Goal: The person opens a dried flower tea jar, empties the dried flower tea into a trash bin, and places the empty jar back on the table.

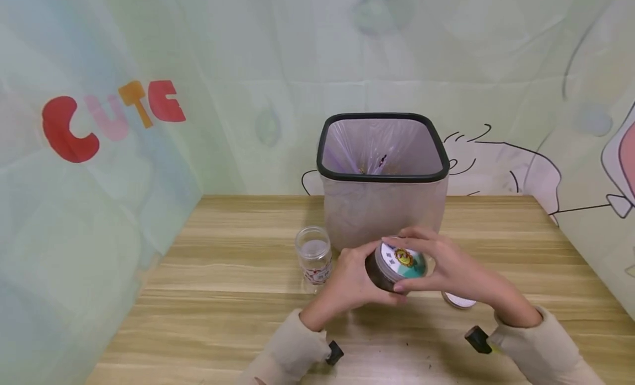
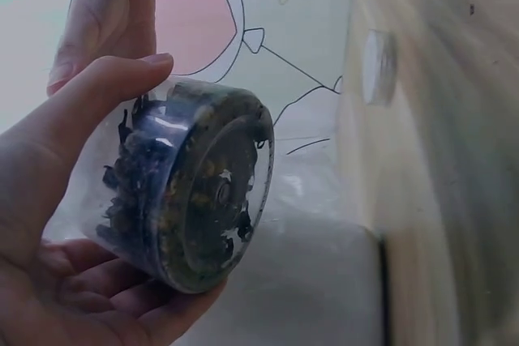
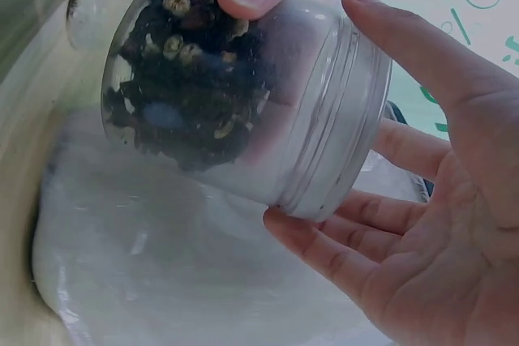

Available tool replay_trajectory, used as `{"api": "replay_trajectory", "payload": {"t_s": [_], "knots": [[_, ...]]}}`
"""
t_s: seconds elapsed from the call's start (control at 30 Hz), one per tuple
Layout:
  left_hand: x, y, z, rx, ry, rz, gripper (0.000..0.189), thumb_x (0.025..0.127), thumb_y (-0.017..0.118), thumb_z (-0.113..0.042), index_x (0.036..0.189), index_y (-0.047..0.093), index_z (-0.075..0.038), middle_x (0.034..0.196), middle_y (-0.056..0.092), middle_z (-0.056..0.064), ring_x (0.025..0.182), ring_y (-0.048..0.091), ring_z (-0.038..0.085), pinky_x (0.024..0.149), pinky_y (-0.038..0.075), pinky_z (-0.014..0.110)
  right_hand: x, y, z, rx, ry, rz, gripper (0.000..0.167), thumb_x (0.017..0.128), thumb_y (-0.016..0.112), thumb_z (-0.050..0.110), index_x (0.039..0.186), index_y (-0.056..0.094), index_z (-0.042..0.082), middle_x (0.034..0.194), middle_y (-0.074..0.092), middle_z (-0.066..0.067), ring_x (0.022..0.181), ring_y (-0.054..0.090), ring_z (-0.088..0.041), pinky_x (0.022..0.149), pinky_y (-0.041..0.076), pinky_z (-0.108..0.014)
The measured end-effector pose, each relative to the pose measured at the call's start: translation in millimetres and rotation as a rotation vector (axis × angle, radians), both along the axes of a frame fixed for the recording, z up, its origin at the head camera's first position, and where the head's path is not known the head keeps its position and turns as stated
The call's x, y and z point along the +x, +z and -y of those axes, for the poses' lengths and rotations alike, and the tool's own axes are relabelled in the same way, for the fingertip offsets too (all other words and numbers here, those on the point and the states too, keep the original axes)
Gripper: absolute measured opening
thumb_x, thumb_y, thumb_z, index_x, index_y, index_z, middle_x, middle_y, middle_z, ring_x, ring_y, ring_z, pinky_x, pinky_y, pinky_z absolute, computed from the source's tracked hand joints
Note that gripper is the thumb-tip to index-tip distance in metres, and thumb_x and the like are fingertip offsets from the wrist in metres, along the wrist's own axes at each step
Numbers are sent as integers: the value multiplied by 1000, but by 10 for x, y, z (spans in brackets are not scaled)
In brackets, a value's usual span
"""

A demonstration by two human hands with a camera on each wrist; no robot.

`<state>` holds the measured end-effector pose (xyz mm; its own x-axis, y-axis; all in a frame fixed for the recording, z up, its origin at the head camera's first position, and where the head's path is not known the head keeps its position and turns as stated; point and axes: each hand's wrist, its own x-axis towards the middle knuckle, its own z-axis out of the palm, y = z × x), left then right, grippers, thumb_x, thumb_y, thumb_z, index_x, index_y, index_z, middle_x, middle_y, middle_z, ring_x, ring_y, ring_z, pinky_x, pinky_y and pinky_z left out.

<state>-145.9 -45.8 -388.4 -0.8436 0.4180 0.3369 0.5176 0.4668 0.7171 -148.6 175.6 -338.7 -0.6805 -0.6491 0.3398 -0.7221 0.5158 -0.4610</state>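
Head view: jar (image 1: 403, 260) sits between left fingers (image 1: 364, 249) and right fingers (image 1: 418, 244).

Wood-grain tabletop (image 1: 223, 285) backed by pale printed sheeting (image 1: 248, 54) — "CUTE" letters (image 1: 116, 128) spelled at left. A black-rimmed bin (image 1: 382, 178), lined with thin plastic, is set toward the back. An uncapped clear jar (image 1: 315, 258) is stood beside it — a white lid (image 1: 458, 302) laid farther right.

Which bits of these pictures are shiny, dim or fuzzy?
Head view: pale glare on the table near the bottom edge; left wrist view: dim, with blurry wood grain and bright glints on the jar; right wrist view: the bin looks hazy, with pale shiny streaks.
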Motion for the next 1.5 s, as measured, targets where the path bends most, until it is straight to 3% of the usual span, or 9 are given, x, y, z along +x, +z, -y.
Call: {"api": "replay_trajectory", "payload": {"t_s": [0.37, 0.8, 1.07, 1.27, 1.5], "knots": [[-1, 257, 39, -26, 33, -47, 85, 56, 95, -50, 129, 62, -24, 107, 68, -11, 95, 61, 2, 79, 51, 20, -75, 225, -30, -29, 57, 21, 70, 77, 86, 41, 140, 60, 25, 135, 54, 0, 118, 54, -21, 91, 50, -50], [5, 485, 108, -27, 6, 1, 81, 58, 95, -45, 126, 61, -18, 107, 67, -10, 95, 62, 4, 80, 53, 23, -102, 429, -63, -55, 102, 29, 71, 74, 88, 38, 139, 60, 26, 138, 52, 5, 123, 52, -18, 95, 49, -47], [-31, 577, 183, -5, -91, 24, 80, 59, 95, -43, 127, 62, -18, 108, 67, -13, 97, 62, 2, 83, 53, 22, -154, 514, -63, -73, 226, 26, 76, 75, 89, 34, 142, 56, 21, 140, 51, 6, 126, 50, -14, 98, 48, -32], [-81, 639, 264, -35, -185, 41, 76, 61, 95, -44, 126, 64, -19, 109, 66, -15, 98, 62, 2, 84, 53, 22, -191, 535, -47, -59, 297, 55, 83, 77, 88, 29, 148, 47, 17, 141, 49, 4, 122, 51, -14, 94, 51, -32], [-130, 718, 312, -82, -261, 56, 77, 62, 94, -43, 128, 64, -18, 110, 66, -14, 99, 62, 2, 84, 53, 22, -258, 593, -27, -56, 424, 51, 81, 75, 90, 25, 144, 50, 12, 137, 51, 3, 122, 51, -16, 98, 48, -32]]}}
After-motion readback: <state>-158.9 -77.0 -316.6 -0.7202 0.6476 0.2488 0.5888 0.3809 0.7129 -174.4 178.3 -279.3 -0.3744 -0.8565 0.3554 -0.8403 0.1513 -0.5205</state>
